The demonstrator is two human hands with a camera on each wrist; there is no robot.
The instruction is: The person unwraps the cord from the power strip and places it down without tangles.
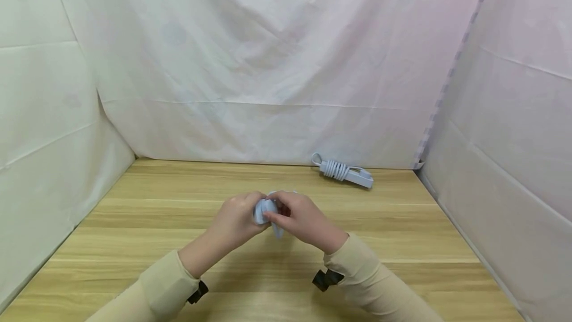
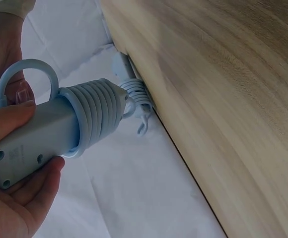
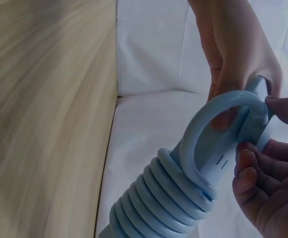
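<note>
A pale blue-white power strip (image 2: 39,131) has its cord (image 2: 92,109) wound in several tight turns round its body. My left hand (image 1: 237,215) grips the strip's body near the end away from the coil, thumb on one face and fingers underneath. At that same end my right hand (image 1: 306,217) pinches the plug (image 3: 254,128) between thumb and fingers, close against the strip. A loose loop of cord (image 3: 196,126) arches from the plug back to the coil. Both hands hold the strip over the middle of the wooden table (image 1: 152,212).
A second power strip (image 1: 359,178), its cord also wound round it, lies at the back of the table, right of centre. White cloth (image 1: 268,63) hangs behind the table and along both sides. A black device (image 1: 328,280) is strapped at the right wrist, another (image 1: 197,293) at the left.
</note>
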